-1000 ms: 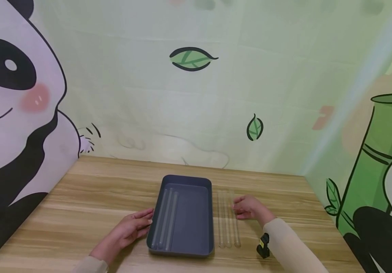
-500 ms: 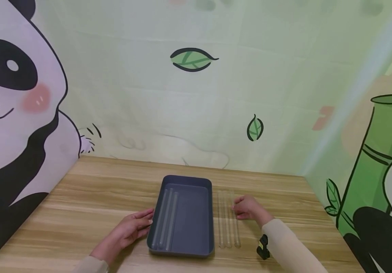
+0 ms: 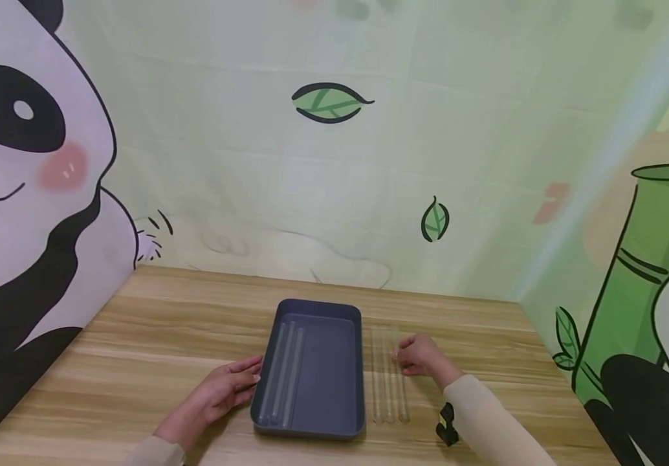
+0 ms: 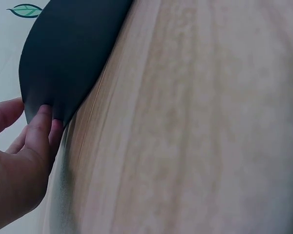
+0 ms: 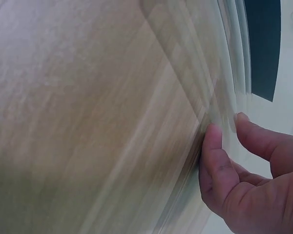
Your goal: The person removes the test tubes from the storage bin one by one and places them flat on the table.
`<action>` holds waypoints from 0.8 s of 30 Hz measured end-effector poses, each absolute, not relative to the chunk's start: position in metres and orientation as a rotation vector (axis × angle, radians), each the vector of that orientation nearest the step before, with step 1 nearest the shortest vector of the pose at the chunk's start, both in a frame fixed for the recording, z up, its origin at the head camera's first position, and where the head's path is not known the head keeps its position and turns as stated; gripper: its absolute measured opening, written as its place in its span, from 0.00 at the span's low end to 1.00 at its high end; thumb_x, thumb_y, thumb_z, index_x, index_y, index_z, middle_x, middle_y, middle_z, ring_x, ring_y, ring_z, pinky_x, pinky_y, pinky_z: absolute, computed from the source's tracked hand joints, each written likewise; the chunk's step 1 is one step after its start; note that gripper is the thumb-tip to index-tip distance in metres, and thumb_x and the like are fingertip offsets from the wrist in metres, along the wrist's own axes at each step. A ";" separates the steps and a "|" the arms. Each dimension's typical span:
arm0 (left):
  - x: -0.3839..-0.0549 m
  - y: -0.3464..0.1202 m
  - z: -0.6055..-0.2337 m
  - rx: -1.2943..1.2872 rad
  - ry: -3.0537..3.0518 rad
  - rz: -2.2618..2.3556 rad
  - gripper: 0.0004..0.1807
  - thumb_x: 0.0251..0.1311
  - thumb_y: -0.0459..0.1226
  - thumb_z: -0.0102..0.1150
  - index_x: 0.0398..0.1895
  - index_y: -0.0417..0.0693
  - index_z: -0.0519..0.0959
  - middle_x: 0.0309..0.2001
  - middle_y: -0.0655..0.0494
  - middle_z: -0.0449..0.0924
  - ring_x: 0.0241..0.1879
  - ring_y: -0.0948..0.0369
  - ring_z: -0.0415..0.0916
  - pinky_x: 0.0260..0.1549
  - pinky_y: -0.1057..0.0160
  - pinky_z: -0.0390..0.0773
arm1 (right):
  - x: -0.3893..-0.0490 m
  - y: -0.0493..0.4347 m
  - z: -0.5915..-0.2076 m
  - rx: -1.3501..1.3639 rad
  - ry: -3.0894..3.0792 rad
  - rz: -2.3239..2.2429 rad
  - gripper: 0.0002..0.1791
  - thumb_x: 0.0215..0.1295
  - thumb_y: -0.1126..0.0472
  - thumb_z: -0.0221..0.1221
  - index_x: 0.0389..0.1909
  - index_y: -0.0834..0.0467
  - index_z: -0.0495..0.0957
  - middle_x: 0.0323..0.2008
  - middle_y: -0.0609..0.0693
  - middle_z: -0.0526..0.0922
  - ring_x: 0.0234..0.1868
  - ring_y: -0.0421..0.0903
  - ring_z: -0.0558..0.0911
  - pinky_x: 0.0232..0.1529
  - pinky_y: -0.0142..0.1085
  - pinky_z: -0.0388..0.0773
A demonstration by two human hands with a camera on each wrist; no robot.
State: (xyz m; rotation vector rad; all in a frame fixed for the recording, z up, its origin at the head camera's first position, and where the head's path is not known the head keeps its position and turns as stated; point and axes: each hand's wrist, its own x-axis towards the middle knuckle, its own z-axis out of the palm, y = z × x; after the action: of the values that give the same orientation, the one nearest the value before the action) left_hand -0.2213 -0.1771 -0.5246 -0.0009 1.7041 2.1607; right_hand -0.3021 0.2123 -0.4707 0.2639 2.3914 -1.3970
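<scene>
A dark blue rectangular tray (image 3: 334,362) lies on the wooden table. Three clear glass-like tubes (image 3: 288,378) with rounded near ends lie lengthwise along its left side. My left hand (image 3: 226,391) rests against the tray's outer left wall; in the left wrist view its extended fingers (image 4: 39,124) touch that wall. Right of the tray, three more clear tubes (image 3: 389,388) lie side by side on the table. My right hand (image 3: 422,355) pinches the rightmost one between thumb and fingers. The right wrist view has the pinched tube (image 5: 185,63) blurred and see-through.
A small black and yellow object (image 3: 447,424) sits beside the right sleeve. Behind the wooden table (image 3: 206,304) hangs a pale green printed backdrop (image 3: 224,162) with a panda, leaves and bamboo, which also runs along both sides.
My right hand has shifted very slightly left with the rightmost tube, whose near end has moved a little the same way. The left hand and the tray stay put.
</scene>
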 end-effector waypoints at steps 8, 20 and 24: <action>-0.221 -0.177 -0.524 -0.009 1.715 2.154 0.38 0.68 0.28 0.56 0.77 0.27 0.52 0.77 0.33 0.50 0.49 0.73 0.81 0.50 0.70 0.83 | -0.302 0.214 -0.472 0.243 2.381 -1.414 0.27 0.70 0.69 0.60 0.66 0.77 0.66 0.44 0.60 0.81 0.30 0.41 0.77 0.29 0.29 0.81; -0.221 -0.177 -0.522 -0.024 1.710 2.164 0.38 0.68 0.28 0.56 0.77 0.27 0.51 0.77 0.33 0.52 0.48 0.73 0.81 0.50 0.70 0.84 | -0.306 0.228 -0.469 0.199 2.283 -1.470 0.27 0.76 0.65 0.54 0.67 0.77 0.63 0.37 0.53 0.78 0.36 0.43 0.77 0.35 0.32 0.84; -0.221 -0.177 -0.521 -0.016 1.719 2.150 0.38 0.69 0.28 0.55 0.77 0.27 0.51 0.77 0.32 0.49 0.49 0.73 0.81 0.50 0.70 0.83 | -0.313 0.237 -0.470 0.149 2.263 -1.475 0.25 0.73 0.63 0.57 0.64 0.74 0.68 0.39 0.55 0.79 0.38 0.44 0.79 0.38 0.33 0.86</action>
State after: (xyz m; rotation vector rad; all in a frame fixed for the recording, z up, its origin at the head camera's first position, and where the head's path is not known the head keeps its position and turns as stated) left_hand -0.2208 -0.1767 -0.5215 -0.0161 1.7187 2.1503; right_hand -0.3127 0.2374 -0.4701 0.1492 2.2628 -1.4750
